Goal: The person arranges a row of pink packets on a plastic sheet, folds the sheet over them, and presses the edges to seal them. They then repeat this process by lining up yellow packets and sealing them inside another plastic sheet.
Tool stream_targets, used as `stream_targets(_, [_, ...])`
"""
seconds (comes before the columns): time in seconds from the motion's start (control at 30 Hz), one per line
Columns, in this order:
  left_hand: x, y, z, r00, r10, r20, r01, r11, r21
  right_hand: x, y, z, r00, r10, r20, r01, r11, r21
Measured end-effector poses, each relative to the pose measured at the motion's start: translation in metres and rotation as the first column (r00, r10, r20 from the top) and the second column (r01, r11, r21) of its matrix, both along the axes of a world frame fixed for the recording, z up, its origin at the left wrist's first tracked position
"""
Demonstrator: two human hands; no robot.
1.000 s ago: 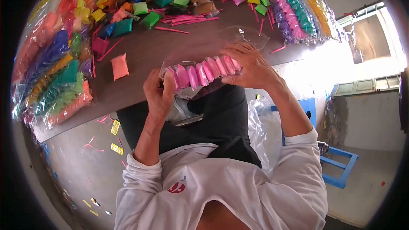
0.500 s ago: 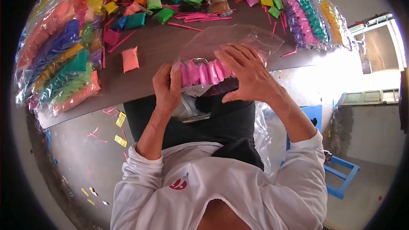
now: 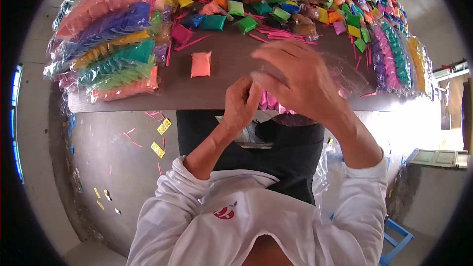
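At the table's near edge is a clear plastic bag (image 3: 347,81) with a row of pink packets (image 3: 268,101) inside. My left hand (image 3: 241,102) is closed on the left end of the bag, thumb and fingers pinched together. Over the packets, my right hand (image 3: 308,86) is slightly blurred, its fingers stretched out and apart from the thumb. The right thumb tip comes close to the left fingertips. Most of the packets are hidden behind the right hand. A single salmon-coloured packet (image 3: 201,64) lies on the table left of both hands.
Filled bags of coloured packets (image 3: 116,24) are stacked on the table's left side, with more filled bags (image 3: 394,59) at the right. A heap of loose coloured packets (image 3: 261,7) covers the back. Pink strips (image 3: 283,33) lie before it. A blue stool (image 3: 396,241) stands lower right.
The view has shifted, so the table sits further right in it. My right hand has moved left across the bag toward my left hand, covering more packets. The left hand keeps its grip.
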State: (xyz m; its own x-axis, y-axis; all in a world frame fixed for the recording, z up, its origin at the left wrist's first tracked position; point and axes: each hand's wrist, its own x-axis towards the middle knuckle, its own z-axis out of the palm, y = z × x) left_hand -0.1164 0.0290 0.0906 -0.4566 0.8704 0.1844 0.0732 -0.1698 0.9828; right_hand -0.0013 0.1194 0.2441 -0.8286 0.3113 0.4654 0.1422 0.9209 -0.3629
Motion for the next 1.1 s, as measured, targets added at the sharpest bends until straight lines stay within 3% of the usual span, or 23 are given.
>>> stream_targets(0.1, [0.006,0.000,0.015,0.996,0.027,0.085,-0.028,1.000,0.006,-0.066,0.015,-0.004,0.988,0.100,0.114,-0.092,0.993,-0.078])
stream_targets(0.13, [0.004,-0.001,0.010,1.000,0.024,0.008,-0.024,1.000,0.001,-0.090,0.023,-0.014,0.975,0.116,0.191,-0.098,0.990,-0.101])
stream_targets(0.2, [-0.002,0.001,-0.005,0.989,0.018,-0.145,-0.019,1.000,-0.007,-0.133,0.029,-0.020,0.840,0.156,0.520,-0.100,0.986,-0.133])
stream_targets(0.3, [0.001,0.002,-0.002,1.000,-0.002,-0.015,0.001,1.000,-0.005,-0.167,0.026,-0.036,0.717,0.172,0.676,-0.118,0.985,-0.125])
stream_targets(0.4, [0.000,-0.001,-0.003,0.999,-0.013,-0.053,0.013,1.000,-0.016,-0.184,0.024,-0.050,0.527,0.189,0.829,-0.119,0.982,-0.148])
stream_targets(0.5, [-0.003,-0.001,-0.002,0.993,-0.029,-0.115,0.035,0.998,0.056,-0.181,0.022,-0.077,0.711,0.192,0.676,-0.270,0.963,0.010])
stream_targets(0.6, [0.000,-0.001,-0.001,0.992,-0.009,-0.122,0.022,0.994,0.106,-0.183,0.018,-0.070,0.666,0.158,0.729,-0.288,0.956,0.057])
stream_targets(0.7, [-0.004,-0.003,0.003,0.977,0.007,-0.211,0.011,0.996,0.084,-0.183,0.040,-0.078,0.931,-0.162,0.327,0.045,0.940,0.337])
stream_targets(0.77, [-0.009,-0.005,0.008,0.969,0.005,-0.245,0.008,0.999,0.051,-0.175,0.050,-0.034,0.913,-0.319,0.254,0.258,0.934,0.247])
stream_targets(0.83, [-0.009,-0.009,0.013,0.978,-0.009,-0.209,0.011,1.000,0.006,-0.147,0.066,-0.004,0.983,-0.178,0.046,0.167,0.969,0.183])
stream_targets(0.9, [-0.008,-0.008,0.013,0.979,0.018,-0.203,-0.016,1.000,0.007,-0.098,0.054,0.031,0.980,-0.150,-0.135,0.165,0.980,0.111])
stream_targets(0.97, [-0.006,-0.007,0.011,0.982,0.025,-0.189,-0.024,1.000,0.008,-0.040,0.028,0.061,0.954,-0.298,-0.045,0.266,0.904,-0.335])
stream_targets(1.07, [-0.004,-0.009,0.000,0.991,-0.002,-0.137,-0.001,1.000,-0.021,0.051,0.020,0.042,0.962,-0.267,-0.060,0.204,0.848,-0.490])
stream_targets(1.1, [-0.003,-0.008,-0.002,0.993,-0.005,-0.120,0.001,0.999,-0.034,0.071,0.015,0.034,0.971,-0.239,0.017,0.225,0.885,-0.408])
